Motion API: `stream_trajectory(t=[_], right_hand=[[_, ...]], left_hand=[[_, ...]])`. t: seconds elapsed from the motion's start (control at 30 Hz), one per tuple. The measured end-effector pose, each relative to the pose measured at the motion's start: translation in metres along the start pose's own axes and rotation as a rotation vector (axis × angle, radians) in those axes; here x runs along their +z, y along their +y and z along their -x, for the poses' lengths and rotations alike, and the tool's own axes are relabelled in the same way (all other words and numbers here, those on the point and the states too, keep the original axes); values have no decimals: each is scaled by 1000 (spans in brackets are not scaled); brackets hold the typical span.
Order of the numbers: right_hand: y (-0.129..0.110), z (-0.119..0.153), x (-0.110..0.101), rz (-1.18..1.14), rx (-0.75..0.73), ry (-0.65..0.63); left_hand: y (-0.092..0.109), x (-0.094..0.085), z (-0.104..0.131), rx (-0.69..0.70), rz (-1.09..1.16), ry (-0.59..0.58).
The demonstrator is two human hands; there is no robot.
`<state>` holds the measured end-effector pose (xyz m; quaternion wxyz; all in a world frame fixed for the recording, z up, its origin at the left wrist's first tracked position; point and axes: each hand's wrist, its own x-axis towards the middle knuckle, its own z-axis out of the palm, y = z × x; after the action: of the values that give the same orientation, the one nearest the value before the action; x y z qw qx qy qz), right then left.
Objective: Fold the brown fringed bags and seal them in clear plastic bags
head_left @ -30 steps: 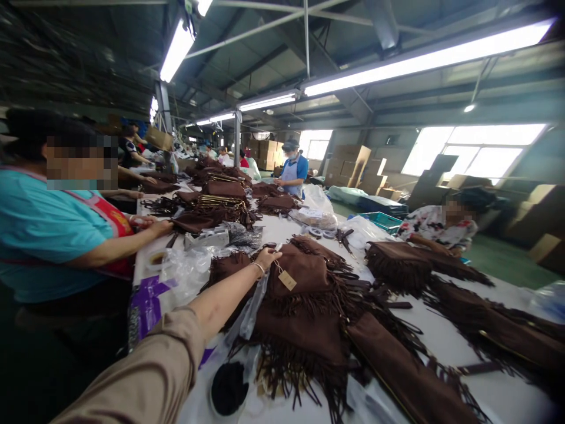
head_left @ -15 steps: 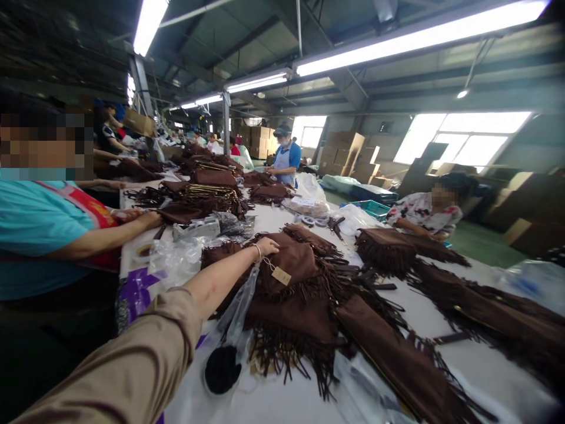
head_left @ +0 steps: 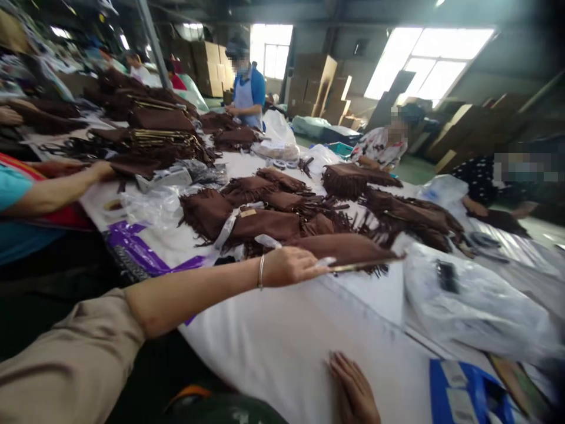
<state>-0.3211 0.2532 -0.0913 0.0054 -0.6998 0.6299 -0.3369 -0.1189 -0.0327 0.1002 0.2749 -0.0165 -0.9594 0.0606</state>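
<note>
My left hand is closed on the near edge of a brown fringed bag, held out over the table with its zip edge toward me. A small whitish piece, too blurred to name, shows by the fingertips. My right hand lies low in the view on the white tabletop, fingers stretched out and holding nothing. Just beyond the held bag lies a heap of similar brown bags, with a tan tag and a clear plastic strip on it.
Purple tape runs along the table's left edge, near crumpled clear plastic. To the right are a large plastic bag and a blue box. Co-workers handle brown pieces on the left, at the back and on the right.
The view has turned down and to the right. My left hand has come off the heap, moved right and now grips a bag. My right hand has come into view.
</note>
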Motion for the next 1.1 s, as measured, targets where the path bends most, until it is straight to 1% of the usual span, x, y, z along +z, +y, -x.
stream_trajectory(t=[0.03, 0.1, 0.13, 0.17, 0.2, 0.23, 0.3, 0.37, 0.43, 0.5, 0.53, 0.57, 0.6, 0.7, 0.73, 0.77, 0.8, 0.83, 0.93, 1.0, 1.1], right_hand=[[-1, 8, -3, -2, -65, 4], [-11, 22, -14, -6, -196, -9], [-18, 27, -21, -6, -225, -29], [-24, 30, -29, -7, -245, -51], [-30, 31, -37, -10, -255, -65], [-34, 30, -44, -14, -239, -60], [-37, 22, -50, 3, -131, -20], [-34, 11, -45, 86, 6, -10], [-30, 3, -35, 203, 107, -46], [-30, -2, -24, 264, 142, -66], [-32, -3, -21, 255, 145, -60], [-35, -4, -18, 227, 140, -50], [-39, -5, -16, 187, 124, -41], [-58, -13, -10, 72, 38, -53], [-65, -17, -5, 53, 9, -71], [-72, -21, 0, 48, -18, -95], [-77, -25, 7, 56, -41, -124], [-82, -30, 14, 74, -63, -155], [-91, -43, 30, 133, -140, -242], [-92, -51, 35, 121, -190, -300], [-91, -60, 32, 67, -197, -354]], left_hand=[[32, 20, 14, 50, 16, -15], [92, 59, 45, 82, 76, -60], [117, 76, 59, 70, 100, -79], [139, 89, 72, 31, 116, -97], [156, 99, 83, -17, 140, -116], [168, 105, 91, -70, 165, -132], [181, 105, 99, -168, 224, -149], [183, 94, 102, -235, 287, -159], [179, 80, 106, -260, 353, -178], [174, 66, 114, -276, 418, -200], [171, 60, 120, -308, 440, -191], [168, 56, 126, -367, 451, -162], [165, 53, 132, -454, 450, -117], [155, 52, 145, -779, 419, 34], [151, 53, 146, -855, 407, 51], [148, 54, 147, -899, 391, 47], [144, 56, 146, -913, 361, 33], [140, 59, 144, -895, 318, 10], [125, 68, 136, -713, 149, -87], [114, 75, 132, -610, 52, -167], [98, 78, 126, -538, -43, -254]])
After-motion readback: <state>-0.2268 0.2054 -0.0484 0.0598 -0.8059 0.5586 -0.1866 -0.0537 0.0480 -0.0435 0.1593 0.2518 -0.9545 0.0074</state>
